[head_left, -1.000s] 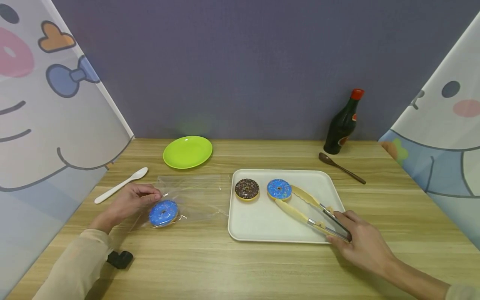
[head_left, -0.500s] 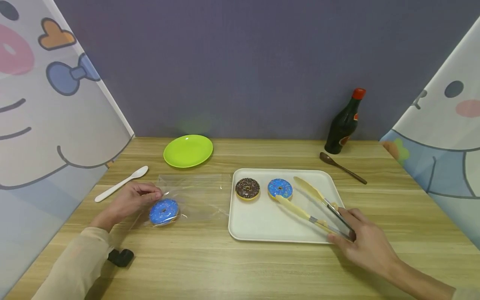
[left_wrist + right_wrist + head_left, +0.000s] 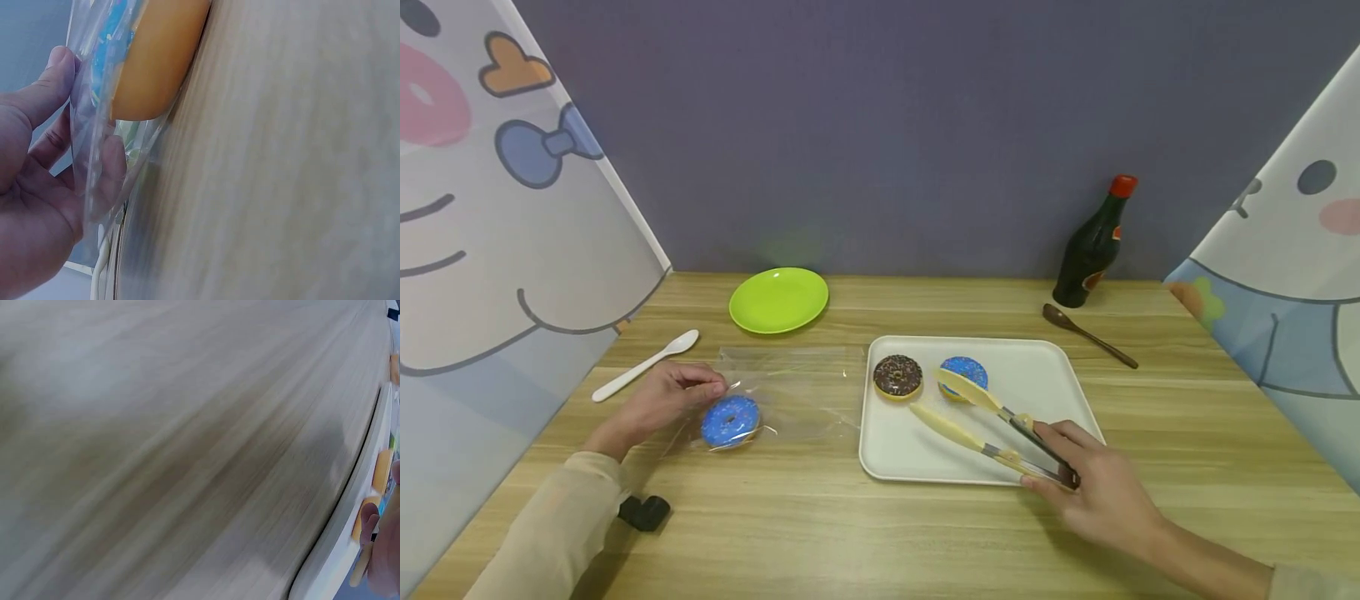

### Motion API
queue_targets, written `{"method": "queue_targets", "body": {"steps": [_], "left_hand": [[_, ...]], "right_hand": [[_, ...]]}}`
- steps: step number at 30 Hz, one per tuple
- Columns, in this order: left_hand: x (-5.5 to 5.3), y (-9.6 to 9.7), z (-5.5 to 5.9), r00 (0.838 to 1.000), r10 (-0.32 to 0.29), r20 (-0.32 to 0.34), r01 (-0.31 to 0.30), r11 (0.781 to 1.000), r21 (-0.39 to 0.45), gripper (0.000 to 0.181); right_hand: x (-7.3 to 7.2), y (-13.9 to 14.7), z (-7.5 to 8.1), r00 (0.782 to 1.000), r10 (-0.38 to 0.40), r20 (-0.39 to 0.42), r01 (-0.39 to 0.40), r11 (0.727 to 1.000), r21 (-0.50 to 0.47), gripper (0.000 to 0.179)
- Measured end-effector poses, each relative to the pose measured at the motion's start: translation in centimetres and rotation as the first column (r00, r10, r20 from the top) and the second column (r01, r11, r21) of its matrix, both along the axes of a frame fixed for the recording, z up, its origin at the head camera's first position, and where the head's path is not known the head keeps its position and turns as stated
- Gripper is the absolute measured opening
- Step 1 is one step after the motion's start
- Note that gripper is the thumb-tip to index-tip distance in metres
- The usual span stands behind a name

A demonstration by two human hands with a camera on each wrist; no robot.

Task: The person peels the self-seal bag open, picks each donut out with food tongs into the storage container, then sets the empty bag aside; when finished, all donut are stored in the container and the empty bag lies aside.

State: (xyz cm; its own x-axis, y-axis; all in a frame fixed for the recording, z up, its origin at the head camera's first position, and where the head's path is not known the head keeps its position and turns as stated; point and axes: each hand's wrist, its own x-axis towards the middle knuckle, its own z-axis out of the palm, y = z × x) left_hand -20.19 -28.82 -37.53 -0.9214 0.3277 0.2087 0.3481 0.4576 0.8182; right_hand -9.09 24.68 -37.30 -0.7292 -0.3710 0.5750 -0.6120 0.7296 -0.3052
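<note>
My left hand (image 3: pixel 658 404) pinches the edge of a clear plastic bag (image 3: pixel 805 408) lying on the table. Inside the bag, close to its mouth, is a blue-iced doughnut (image 3: pixel 730 422); the left wrist view shows its orange base (image 3: pixel 156 62) through the film. In my right hand (image 3: pixel 1105 492) are tongs with cream tips (image 3: pixel 947 427), their arms spread apart. One tip overlaps the blue doughnut (image 3: pixel 972 369) on the white tray (image 3: pixel 1037 367), while the other reaches toward the chocolate doughnut (image 3: pixel 897 377) with nothing between them.
Behind the bag sits a green plate (image 3: pixel 778 300), with a white spoon (image 3: pixel 646 365) at the left. A dark bottle (image 3: pixel 1088 250) and a brown wooden spoon (image 3: pixel 1090 336) are at the back right. A small black object (image 3: pixel 646 513) lies by the left sleeve.
The tongs first opened off the tray's blue doughnut, then shifted left toward the chocolate one with my right hand. My left hand keeps its pinch on the bag.
</note>
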Motion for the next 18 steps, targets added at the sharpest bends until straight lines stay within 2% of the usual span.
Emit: {"method": "queue_targets", "body": {"steps": [7,18], "left_hand": [[0.0,0.0,0.0,1.0,-0.004,-0.001,0.004,1.0,0.005,0.013],[0.2,0.0,0.3,1.0,-0.018,0.001,0.018,1.0,0.017,0.011]], "right_hand": [[-0.7,-2.7,0.0,0.996,0.074,0.056,-0.073,0.997,-0.012,0.056],[-1.9,-6.8,-0.1,0.976,0.158,0.149,-0.16,0.987,0.002,0.054]]}}
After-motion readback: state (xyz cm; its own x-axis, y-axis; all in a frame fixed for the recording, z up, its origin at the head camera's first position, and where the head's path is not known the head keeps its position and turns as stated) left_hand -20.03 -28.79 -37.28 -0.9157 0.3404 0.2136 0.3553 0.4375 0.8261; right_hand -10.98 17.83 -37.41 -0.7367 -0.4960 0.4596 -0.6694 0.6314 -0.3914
